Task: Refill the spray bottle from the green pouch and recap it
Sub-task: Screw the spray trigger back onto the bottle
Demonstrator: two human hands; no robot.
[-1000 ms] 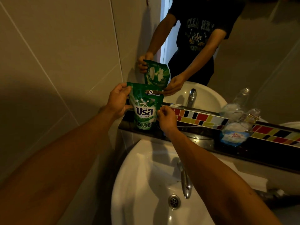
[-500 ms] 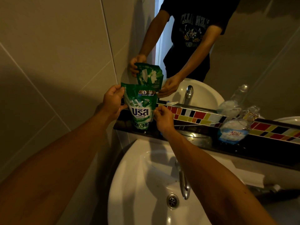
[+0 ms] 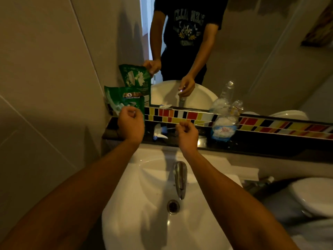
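Note:
The green pouch (image 3: 124, 98) stands at the left end of the dark shelf (image 3: 252, 147), against the wall. My left hand (image 3: 130, 123) is closed on its right edge, and the mirror shows the fingers pinching the top corner. My right hand (image 3: 187, 135) hovers over the shelf, apart from the pouch, fingers curled shut. The mirror shows a small pale glint at its fingertips that I cannot identify. The clear spray bottle (image 3: 223, 127) with a blue label stands uncapped at the right. Its white and blue spray head (image 3: 159, 133) lies on the shelf between my hands.
A white sink (image 3: 144, 204) with a metal faucet (image 3: 180, 179) and drain (image 3: 173, 206) lies below my arms. A coloured tile strip (image 3: 270, 125) and a mirror back the shelf. A toilet (image 3: 313, 195) stands at the right. A tiled wall closes the left side.
My right hand has left the pouch's top and moved right and down over the shelf. My left hand has shifted to the pouch's right edge. The view tilted down.

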